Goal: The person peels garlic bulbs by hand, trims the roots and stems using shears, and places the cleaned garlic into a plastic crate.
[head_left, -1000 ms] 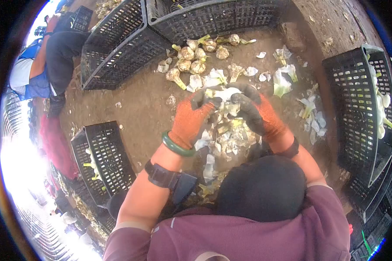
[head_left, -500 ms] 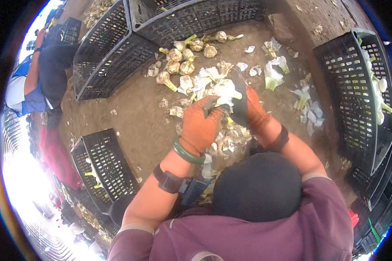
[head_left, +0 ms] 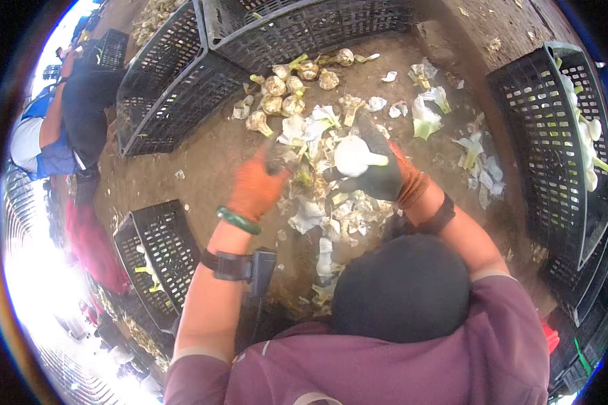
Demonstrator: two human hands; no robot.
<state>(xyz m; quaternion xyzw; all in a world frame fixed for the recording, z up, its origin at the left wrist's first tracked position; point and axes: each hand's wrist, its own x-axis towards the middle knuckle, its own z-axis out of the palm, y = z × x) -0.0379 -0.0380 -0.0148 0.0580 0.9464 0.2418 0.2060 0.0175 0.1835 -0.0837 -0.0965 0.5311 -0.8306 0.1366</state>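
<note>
A peeled white bulb [head_left: 352,156] with a short pale stem rests in my right hand [head_left: 384,169], whose dark-palmed orange glove is wrapped round it. To the left, my left hand [head_left: 257,183], in the same kind of glove, is off the bulb and near the unpeeled bulbs [head_left: 274,86]; its fingertips are blurred against the ground, and whether they hold anything is unclear. Loose white skins [head_left: 308,129] lie between and beyond the hands, and more peelings [head_left: 358,214] are scattered below them.
Black slatted crates stand at the top [head_left: 311,34], upper left [head_left: 175,88], lower left [head_left: 162,256] and right [head_left: 547,135]; the right one holds white bulbs [head_left: 591,145]. Another person [head_left: 54,128] is at the far left. Leafy scraps [head_left: 476,162] lie before the right crate.
My left hand has left the bulb and moved left. The bulb now shows whole in my right hand, its stem pointing right.
</note>
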